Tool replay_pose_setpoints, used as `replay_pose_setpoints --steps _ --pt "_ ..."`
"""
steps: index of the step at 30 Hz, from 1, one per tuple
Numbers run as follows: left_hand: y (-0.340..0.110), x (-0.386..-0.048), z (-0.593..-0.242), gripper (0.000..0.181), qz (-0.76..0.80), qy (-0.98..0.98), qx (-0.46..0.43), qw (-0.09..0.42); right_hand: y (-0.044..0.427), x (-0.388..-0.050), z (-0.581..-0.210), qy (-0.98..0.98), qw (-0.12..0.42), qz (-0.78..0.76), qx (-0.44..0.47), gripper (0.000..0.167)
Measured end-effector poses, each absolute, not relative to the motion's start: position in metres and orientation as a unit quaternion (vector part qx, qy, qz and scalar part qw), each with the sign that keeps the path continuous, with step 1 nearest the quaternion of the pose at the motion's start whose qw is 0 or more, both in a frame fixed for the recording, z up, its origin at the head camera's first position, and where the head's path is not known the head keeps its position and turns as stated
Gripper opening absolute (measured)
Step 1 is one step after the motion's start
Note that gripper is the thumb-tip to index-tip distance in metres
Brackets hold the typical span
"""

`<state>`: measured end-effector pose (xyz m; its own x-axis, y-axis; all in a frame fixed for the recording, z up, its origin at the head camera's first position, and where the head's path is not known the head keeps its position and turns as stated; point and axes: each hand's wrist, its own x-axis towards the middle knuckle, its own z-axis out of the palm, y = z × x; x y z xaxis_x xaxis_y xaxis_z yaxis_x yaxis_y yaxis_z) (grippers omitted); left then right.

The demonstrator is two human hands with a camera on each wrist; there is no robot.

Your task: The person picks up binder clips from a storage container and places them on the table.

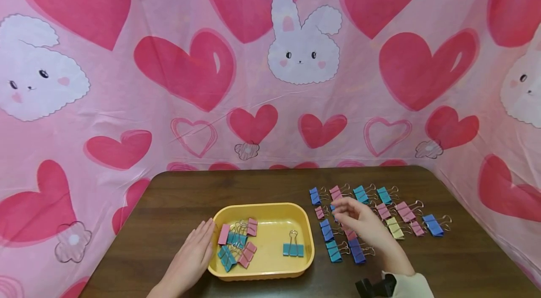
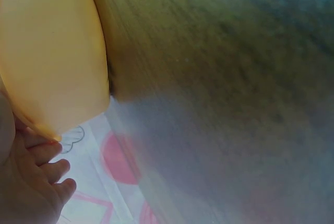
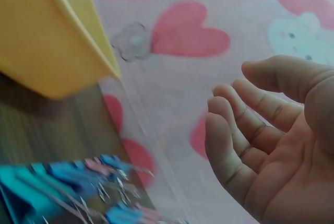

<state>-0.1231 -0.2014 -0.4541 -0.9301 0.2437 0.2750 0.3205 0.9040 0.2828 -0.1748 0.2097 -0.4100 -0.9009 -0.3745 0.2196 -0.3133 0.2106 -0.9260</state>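
My left hand (image 1: 191, 253) rests with extended fingers against the left side of a yellow plastic basket (image 1: 267, 263). Inside, pink and teal binder clips lie in a loose pile at the left, among them a pink binder clip (image 1: 247, 255) and a teal binder clip (image 1: 227, 258). Apart from these, another teal binder clip (image 1: 293, 249) lies at the right with its wire handles pointing away. My right hand (image 1: 365, 225) hovers over rows of binder clips on the table, partly covering them. Its fingers are loosely bent with nothing between them, as the right wrist view shows.
Right of the basket, the dark wooden table (image 1: 181, 194) carries several blue, teal, pink and yellow clips, including a blue clip (image 1: 433, 225) at the far right and a yellow clip (image 1: 395, 228). A pink cloth (image 1: 253, 96) with hearts and rabbits hangs behind the table.
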Motion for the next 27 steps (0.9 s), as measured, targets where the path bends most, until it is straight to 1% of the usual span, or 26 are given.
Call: replay_pose_setpoints --steps 3,11,19,27 --pt "-0.202 -0.123 -0.454 0.044 -0.163 -0.969 -0.145 0.12 0.195 -0.179 -0.414 0.772 0.055 -0.588 -0.235 0.029" --pt "-0.202 -0.123 -0.454 0.043 -0.162 -0.968 -0.144 0.124 0.161 -0.185 -0.424 0.761 0.131 -0.598 -0.215 0.034" --pt "-0.201 -0.123 -0.453 0.044 -0.161 -0.969 -0.146 0.117 0.14 -0.187 -0.43 0.748 0.152 -0.602 -0.235 0.028" --pt "-0.202 -0.123 -0.454 0.043 -0.16 -0.967 -0.148 0.128 0.128 -0.186 -0.43 0.753 0.163 -0.588 -0.247 0.028"
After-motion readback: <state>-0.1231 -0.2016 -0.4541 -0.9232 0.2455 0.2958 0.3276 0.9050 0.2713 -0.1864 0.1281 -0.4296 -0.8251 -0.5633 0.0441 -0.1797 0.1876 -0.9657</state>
